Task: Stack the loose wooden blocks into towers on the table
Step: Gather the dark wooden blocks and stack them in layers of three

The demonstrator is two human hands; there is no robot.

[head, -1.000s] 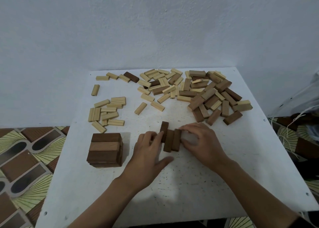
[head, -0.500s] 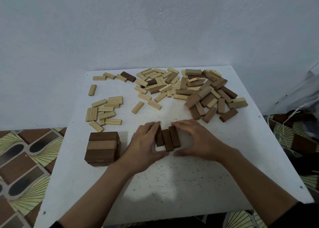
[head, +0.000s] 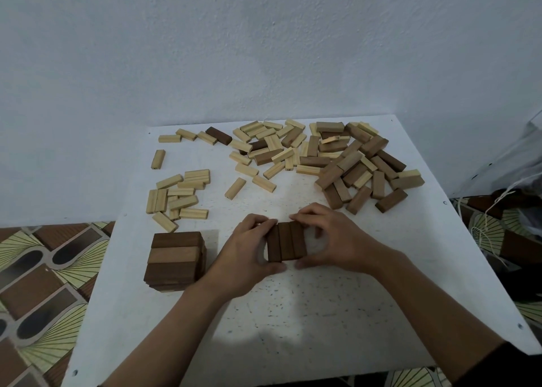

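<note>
This looks like a room in a home: a small white desk (head: 293, 313) stands against a bare, roughly painted wall (head: 264, 49), on a floor (head: 44, 284) patterned with fans and bricks, a plastic bag (head: 522, 166) and loose string (head: 485, 225) beside it.

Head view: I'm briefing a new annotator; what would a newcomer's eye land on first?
The left hand and right hand grip three dark blocks in a tight row at the middle of the table. A brown tower stands to their left; loose blocks lie scattered along the far side.

matt wooden blocks (head: 286, 241), speckled white table (head: 293, 313)
</note>
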